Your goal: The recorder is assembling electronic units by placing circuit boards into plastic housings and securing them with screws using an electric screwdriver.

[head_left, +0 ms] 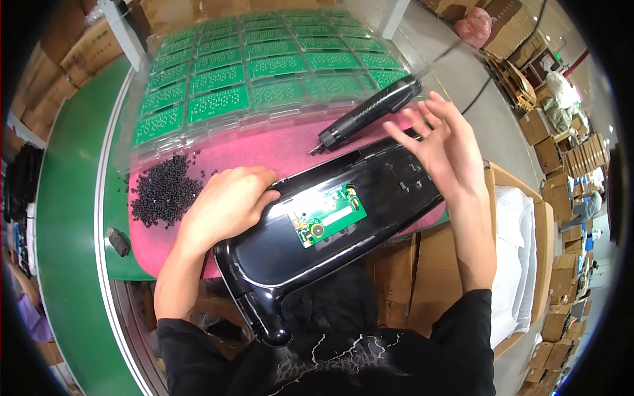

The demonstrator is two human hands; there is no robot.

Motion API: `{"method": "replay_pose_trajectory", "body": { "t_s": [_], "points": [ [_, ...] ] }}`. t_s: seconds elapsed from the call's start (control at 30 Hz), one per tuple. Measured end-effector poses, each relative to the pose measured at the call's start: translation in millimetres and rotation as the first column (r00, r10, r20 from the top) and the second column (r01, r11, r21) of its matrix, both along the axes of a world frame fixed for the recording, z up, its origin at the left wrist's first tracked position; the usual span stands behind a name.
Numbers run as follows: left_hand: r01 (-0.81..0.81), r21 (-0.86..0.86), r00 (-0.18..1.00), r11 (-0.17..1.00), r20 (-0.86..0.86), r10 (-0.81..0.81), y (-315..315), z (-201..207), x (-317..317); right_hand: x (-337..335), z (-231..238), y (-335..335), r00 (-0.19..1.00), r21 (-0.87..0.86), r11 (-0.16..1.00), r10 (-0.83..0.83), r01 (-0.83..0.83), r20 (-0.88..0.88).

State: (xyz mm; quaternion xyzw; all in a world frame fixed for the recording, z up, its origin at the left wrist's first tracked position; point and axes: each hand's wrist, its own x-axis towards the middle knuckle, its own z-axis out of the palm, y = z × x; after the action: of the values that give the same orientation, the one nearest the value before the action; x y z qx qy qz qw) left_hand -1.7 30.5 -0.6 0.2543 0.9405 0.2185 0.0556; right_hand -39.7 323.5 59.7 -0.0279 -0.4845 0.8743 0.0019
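A long, glossy black plastic housing (264,254) lies tilted in front of me, its near left end over the table edge. Set in its recessed face is a green circuit board (338,216) with a round part at one corner. My left hand (231,203) is closed over the housing's far left edge, its fingertips partly hidden. My right hand (446,148) is raised over the housing's right end, fingers spread and holding nothing. Just beyond those fingers, a black electric screwdriver (366,113) slants with its bit down to the left, near the pink mat.
Left of my left hand, a heap of small black screws (165,191) sits on the pink mat (277,155). Behind it, clear plastic trays (218,125) hold rows of green circuit boards. An open cardboard box (543,264) with white wrapping stands at right. A cable runs from the screwdriver.
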Motion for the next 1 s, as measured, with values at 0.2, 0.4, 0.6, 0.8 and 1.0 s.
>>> {"method": "replay_pose_trajectory", "body": {
  "t_s": [0.2, 0.4, 0.6, 0.8, 1.0],
  "points": [
    [-0.05, 0.37, 0.966, 0.928, -0.218, 0.139, -1.2, 16.4, 22.0, 17.6, 19.2, 72.9, 0.867, 0.145, 0.925, -0.264, 0.353, -0.422],
    [-0.271, 0.49, 0.707, 0.829, -0.483, 0.516, -52.2, 10.1, 85.8, 11.8, 0.9, 196.1, 0.584, 0.273, 0.551, -0.533, 0.788, -0.612],
    [-0.345, 0.938, 0.199, -0.033, 0.107, 0.974, -174.5, -38.6, 149.0, 20.1, -47.8, 354.4, 0.763, 0.286, 0.714, -0.635, 0.639, -0.119],
    [-0.168, 0.892, 0.501, -0.419, 0.444, 0.743, -197.6, -31.2, 167.9, 23.5, -124.2, 422.5, 0.563, 0.577, 0.472, -0.826, 0.666, 0.027],
    [-0.159, 0.845, 0.543, -0.511, 0.507, 0.669, -279.4, -63.6, 169.6, 38.7, -194.4, 491.9, 0.705, 0.983, -0.184, -0.698, -0.01, -0.124]
  ]
}}
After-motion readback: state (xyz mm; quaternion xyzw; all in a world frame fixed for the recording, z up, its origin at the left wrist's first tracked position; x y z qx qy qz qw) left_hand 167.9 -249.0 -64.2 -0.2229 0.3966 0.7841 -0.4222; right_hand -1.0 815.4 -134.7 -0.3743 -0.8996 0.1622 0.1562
